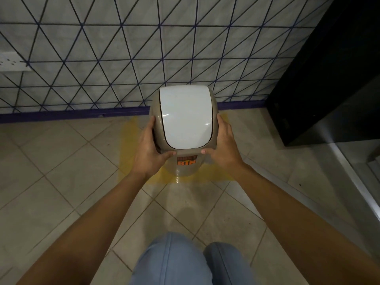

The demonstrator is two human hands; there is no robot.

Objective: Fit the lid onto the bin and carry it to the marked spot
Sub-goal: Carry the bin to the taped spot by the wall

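The bin (186, 167) stands at the middle of the view, at about 12 o'clock from the person's knees (193, 262), with the lid (185, 118) already seated on top. Its base sits inside the yellow marked patch (128, 140) on the tiled floor (61, 161), close to the patterned wall (123, 58); a dark cabinet (329, 79) stands at 2 o'clock.

The left hand (150, 147) presses against the lid's 9 o'clock side, fingers curled along the rim and thumb tucked under the front edge. The right hand (223, 142) mirrors it at 3 o'clock, fingers spread flat on the side, thumb at the front lip. Both squeeze inward on the lid rather than the body.

The plastic looks thin, stiff and light, with a glossy, probably slippery surface. The white flap in the centre likely swings, so it is no place to push. If the bin needs lifting again, holding the body under the lid's rim seems safer, since the lid could pop off.
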